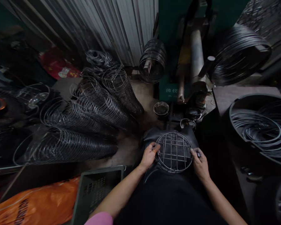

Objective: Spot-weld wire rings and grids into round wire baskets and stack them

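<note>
Over my lap I hold a round wire rack (174,153), with crossed wires inside a ring that shows more than one wire along its edge. My left hand (150,155) pinches the ring at its left side, thumb and fingers closed on it. At the right side, my right hand (199,161) grips the rim in the same way. A dark apron (164,190) lies beneath the rack and covers my legs. Beyond the rack stands a green machine (168,89) with a thick metal cylinder (196,53).
Stacks of wire rings (72,145) lean at the left. A green crate (100,175) and an orange sack (39,203) sit low left. On the right, a round tub (234,125) holds loose wire rings. Small round dishes (161,108) stand near the machine's base.
</note>
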A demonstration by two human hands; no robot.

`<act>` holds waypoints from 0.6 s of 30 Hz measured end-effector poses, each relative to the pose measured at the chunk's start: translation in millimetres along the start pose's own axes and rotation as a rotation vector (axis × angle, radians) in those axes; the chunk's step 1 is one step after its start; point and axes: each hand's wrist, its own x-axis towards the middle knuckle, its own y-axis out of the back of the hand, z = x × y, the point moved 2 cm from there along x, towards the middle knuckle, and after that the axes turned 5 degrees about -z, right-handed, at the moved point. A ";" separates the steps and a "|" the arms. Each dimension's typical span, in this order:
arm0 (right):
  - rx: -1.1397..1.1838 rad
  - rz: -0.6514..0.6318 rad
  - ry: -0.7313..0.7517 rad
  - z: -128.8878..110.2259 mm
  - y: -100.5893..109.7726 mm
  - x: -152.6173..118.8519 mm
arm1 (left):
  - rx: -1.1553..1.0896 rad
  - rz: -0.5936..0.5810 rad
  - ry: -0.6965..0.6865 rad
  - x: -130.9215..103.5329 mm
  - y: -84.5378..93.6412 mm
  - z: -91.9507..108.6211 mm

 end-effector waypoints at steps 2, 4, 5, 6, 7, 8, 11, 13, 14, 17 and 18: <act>-0.012 0.007 0.019 -0.1 -1.2 -2.3 | -0.049 0.001 0.014 1.5 -2.1 -2.3; -0.017 0.002 0.023 -0.3 -0.5 -2.8 | -0.116 -0.013 0.042 2.1 -2.6 -5.0; -0.016 -0.008 0.018 0.0 1.1 -2.0 | -0.157 -0.036 0.061 2.2 -1.7 -6.0; -0.009 -0.020 0.006 0.8 3.8 -0.1 | -0.198 -0.066 0.085 2.5 0.4 -6.3; 0.007 -0.029 -0.013 2.2 7.7 3.2 | -0.230 -0.095 0.111 3.1 3.9 -5.7; 0.035 -0.029 -0.038 4.2 12.7 8.1 | -0.247 -0.113 0.129 4.5 8.8 -3.6; 0.115 0.035 -0.047 12.4 28.7 32.3 | -0.191 -0.064 0.099 17.5 27.2 14.3; 0.095 0.109 0.015 20.1 33.7 52.3 | -0.091 -0.042 0.031 36.0 33.4 34.9; 0.060 0.132 0.049 25.0 33.1 61.6 | -0.031 -0.069 0.006 48.0 31.9 46.3; -0.043 0.130 0.105 43.4 24.7 81.1 | 0.175 -0.269 0.021 87.4 10.1 76.0; -0.065 0.129 0.113 49.7 23.1 84.3 | 0.243 -0.351 0.055 99.0 -0.7 82.8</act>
